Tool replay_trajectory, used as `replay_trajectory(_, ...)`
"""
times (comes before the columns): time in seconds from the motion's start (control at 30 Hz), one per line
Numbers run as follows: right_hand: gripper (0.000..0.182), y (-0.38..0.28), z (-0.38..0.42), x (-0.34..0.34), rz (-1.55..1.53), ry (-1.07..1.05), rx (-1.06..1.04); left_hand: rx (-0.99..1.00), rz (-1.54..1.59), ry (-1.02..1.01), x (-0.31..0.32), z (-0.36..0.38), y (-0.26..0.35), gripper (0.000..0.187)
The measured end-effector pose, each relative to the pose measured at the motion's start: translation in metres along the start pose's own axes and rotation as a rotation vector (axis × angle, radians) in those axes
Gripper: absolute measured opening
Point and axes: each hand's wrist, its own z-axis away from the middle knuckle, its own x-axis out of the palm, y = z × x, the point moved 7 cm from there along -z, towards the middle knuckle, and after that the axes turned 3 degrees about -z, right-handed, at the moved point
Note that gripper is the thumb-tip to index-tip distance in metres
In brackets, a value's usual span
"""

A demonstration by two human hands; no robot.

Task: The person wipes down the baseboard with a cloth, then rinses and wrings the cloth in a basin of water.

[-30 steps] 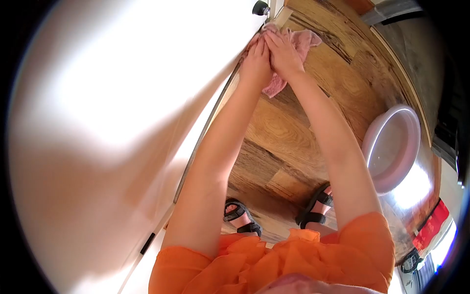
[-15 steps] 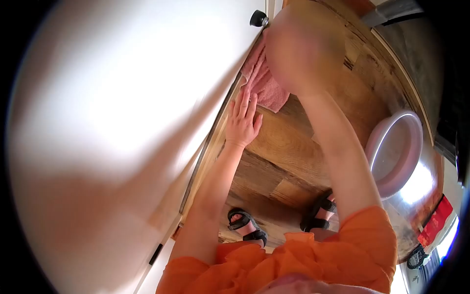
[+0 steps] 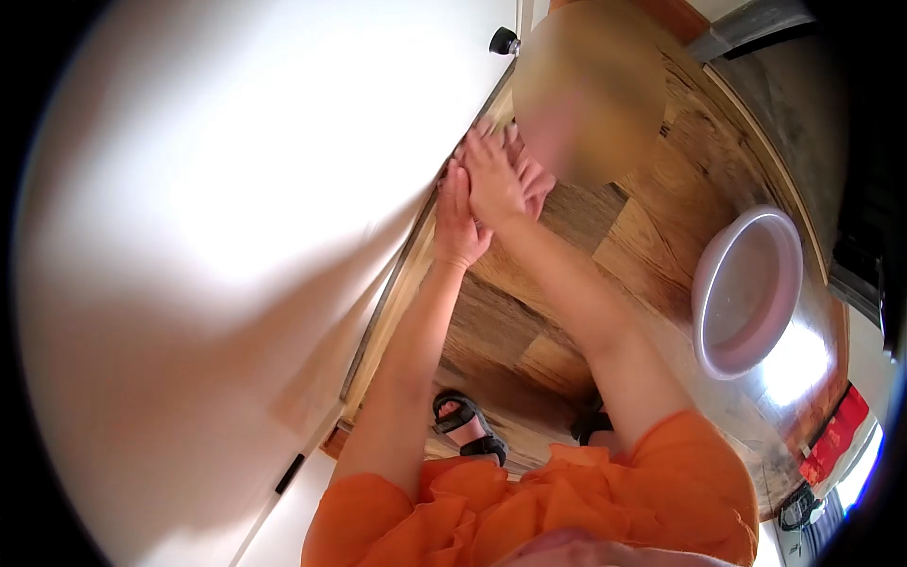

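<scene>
A bunched pink towel (image 3: 539, 183) lies on the wood floor against the foot of a white surface, partly under my hands and partly lost in a blurred patch. My right hand (image 3: 495, 180) rests on the towel with fingers stretched forward, a little smeared by motion. Close beside it, my left hand (image 3: 457, 225) is flat with its fingers straight, along the edge where the floor meets the white surface. The two hands touch or overlap. Both fingertips are near the towel's edge; the towel under them is mostly hidden.
On the right stands a pale pink basin (image 3: 701, 302) on the floor. A black doorstop-like knob (image 3: 504, 41) sticks out from the white panel (image 3: 236, 189). A red cloth (image 3: 833, 435) lies at far right. My sandalled foot (image 3: 467, 425) is below.
My right hand has come out of the blurred patch, moving down and left to meet my left hand. The towel has been drawn together, from spread to bunched.
</scene>
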Motion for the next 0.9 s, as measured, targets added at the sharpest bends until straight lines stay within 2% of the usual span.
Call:
replay_trajectory(0.03, 0.051, -0.016, 0.010, 0.025, -0.174, 0.000, -0.042, -0.068, 0.051, 0.011, -0.007, 0.004, -0.002, 0.083)
replay_trajectory(0.1, 0.051, -0.046, 0.037, 0.037, -0.330, -0.005, -0.057, -0.026, -0.028, -0.034, -0.020, 0.037, -0.008, 0.086)
replay_trajectory(0.17, 0.050, -0.092, 0.072, 0.048, -0.496, -0.060, -0.109, -0.035, -0.054, -0.066, -0.050, 0.091, -0.015, 0.086)
replay_trajectory(0.23, 0.046, -0.145, 0.109, 0.059, -0.663, -0.145, -0.188, -0.150, -0.052, -0.174, -0.089, 0.157, -0.027, 0.085)
replay_trajectory(0.33, 0.041, -0.216, 0.160, 0.095, -0.643, -0.204, -0.772, -0.310, -0.176, -0.297, -0.121, 0.247, -0.051, 0.083)
replay_trajectory(0.37, 0.038, -0.198, 0.157, 0.070, -0.711, 0.018, -0.631, -0.359, -0.224, -0.331, -0.129, 0.264, -0.057, 0.083)
replay_trajectory(0.4, 0.037, -0.184, 0.142, 0.074, -0.721, -0.078, -0.523, -0.310, -0.314, -0.321, -0.133, 0.266, -0.051, 0.079)
replay_trajectory(0.47, 0.033, -0.137, 0.106, 0.063, -0.621, -0.065, -0.472, -0.221, -0.485, -0.306, -0.115, 0.248, -0.028, 0.073)
replay_trajectory(0.5, 0.032, -0.114, 0.088, 0.058, -0.571, -0.060, -0.447, -0.101, -0.449, -0.261, -0.094, 0.231, -0.020, 0.071)
replay_trajectory(0.53, 0.032, -0.089, 0.078, 0.036, -0.469, 0.061, -0.486, 0.016, -0.416, -0.215, -0.073, 0.213, -0.010, 0.069)
replay_trajectory(0.57, 0.033, -0.064, 0.069, 0.014, -0.363, 0.187, -0.511, -0.250, -0.136, -0.196, -0.086, 0.176, 0.004, 0.067)
replay_trajectory(0.6, 0.032, -0.050, 0.054, 0.024, -0.177, 0.127, -0.470, -0.258, -0.139, -0.225, -0.075, 0.153, 0.011, 0.069)
replay_trajectory(0.63, 0.036, -0.031, 0.051, 0.035, -0.135, 0.173, -0.356, -0.260, -0.141, -0.245, -0.065, 0.137, 0.006, 0.071)
replay_trajectory(0.73, 0.040, -0.040, 0.056, 0.036, -0.054, 0.132, -0.256, -0.310, -0.358, -0.395, -0.058, 0.142, -0.018, 0.075)
replay_trajectory(0.77, 0.041, -0.061, 0.066, 0.037, 0.051, 0.187, -0.339, -0.414, -0.340, -0.547, -0.065, 0.156, -0.030, 0.077)
replay_trajectory(0.83, 0.040, -0.124, 0.102, 0.003, 0.138, -0.017, -0.352, -0.409, -0.248, -0.368, -0.091, 0.206, -0.048, 0.076)
replay_trajectory(0.9, 0.051, -0.172, 0.127, 0.079, -0.174, -0.034, -0.327, -0.487, -0.263, -0.418, -0.122, 0.277, -0.065, 0.075)
